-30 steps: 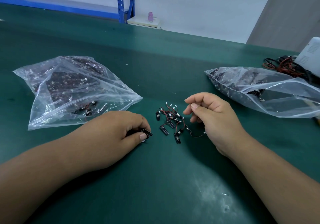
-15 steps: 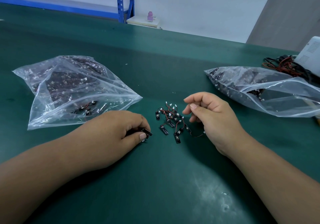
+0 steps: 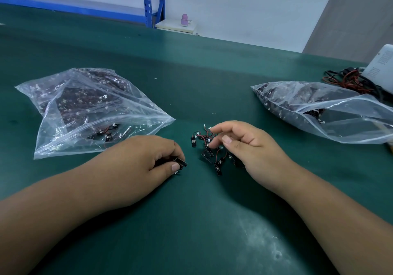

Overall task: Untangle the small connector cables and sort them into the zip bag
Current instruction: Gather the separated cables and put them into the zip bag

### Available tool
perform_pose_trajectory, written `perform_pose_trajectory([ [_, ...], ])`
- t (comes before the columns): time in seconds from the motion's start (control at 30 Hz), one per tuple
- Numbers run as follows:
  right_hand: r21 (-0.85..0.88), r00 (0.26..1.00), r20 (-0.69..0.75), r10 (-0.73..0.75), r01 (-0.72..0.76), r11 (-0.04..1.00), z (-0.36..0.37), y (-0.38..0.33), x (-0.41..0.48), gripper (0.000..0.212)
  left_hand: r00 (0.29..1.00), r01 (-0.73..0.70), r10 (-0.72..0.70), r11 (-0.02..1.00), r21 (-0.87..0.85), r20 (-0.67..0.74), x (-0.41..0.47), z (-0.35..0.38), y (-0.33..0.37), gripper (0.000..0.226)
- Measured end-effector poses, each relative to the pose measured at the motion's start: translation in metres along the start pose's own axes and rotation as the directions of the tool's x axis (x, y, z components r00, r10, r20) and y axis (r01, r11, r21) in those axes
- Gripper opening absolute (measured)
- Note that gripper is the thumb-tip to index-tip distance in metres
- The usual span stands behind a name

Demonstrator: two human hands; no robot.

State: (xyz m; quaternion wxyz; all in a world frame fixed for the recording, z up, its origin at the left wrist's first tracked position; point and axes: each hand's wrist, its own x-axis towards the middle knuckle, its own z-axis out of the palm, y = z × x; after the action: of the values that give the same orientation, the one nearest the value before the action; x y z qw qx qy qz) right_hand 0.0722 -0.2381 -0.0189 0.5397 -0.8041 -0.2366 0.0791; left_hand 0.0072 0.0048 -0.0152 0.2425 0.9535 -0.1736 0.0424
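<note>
Left hand [image 3: 146,160], right hand [image 3: 244,145] on connector cables [image 3: 209,152]

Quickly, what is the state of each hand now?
Left hand: closed, gripping a small black connector.
Right hand: fingers curled over the tangled connector cables; grip cannot be told.

We count two bags, a left bag [image 3: 85,113] and a right bag [image 3: 319,109], and two hands, a left hand [image 3: 146,160] and a right hand [image 3: 244,145]. Loose cables [image 3: 207,153] number perhaps eight, though the tangle hides some. One bottle [image 3: 184,19], one rack [image 3: 148,0], one white box [image 3: 380,66], one wire bundle [image 3: 344,79].
</note>
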Motion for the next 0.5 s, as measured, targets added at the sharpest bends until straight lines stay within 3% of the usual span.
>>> perform_pose_trajectory([
  [0.23,-0.033,1.0,0.029,-0.01,0.011,0.999,-0.0017,0.0003,0.0006,0.027,1.0,0.001,-0.001,1.0,-0.013,0.005,-0.0002,-0.0002,-0.0003,0.019],
  [0.4,0.052,0.991,-0.129,-0.032,0.039,0.998,-0.003,0.0022,0.003,0.029,1.0,0.0,0.0,1.0,-0.011,0.005,-0.0004,-0.0004,-0.001,0.019],
  [0.5,0.034,0.989,-0.145,-0.034,0.039,0.999,-0.0021,0.0048,0.0037,0.028,1.0,0.001,-0.001,1.0,-0.012,0.001,0.0,-0.0001,-0.0017,0.018],
])
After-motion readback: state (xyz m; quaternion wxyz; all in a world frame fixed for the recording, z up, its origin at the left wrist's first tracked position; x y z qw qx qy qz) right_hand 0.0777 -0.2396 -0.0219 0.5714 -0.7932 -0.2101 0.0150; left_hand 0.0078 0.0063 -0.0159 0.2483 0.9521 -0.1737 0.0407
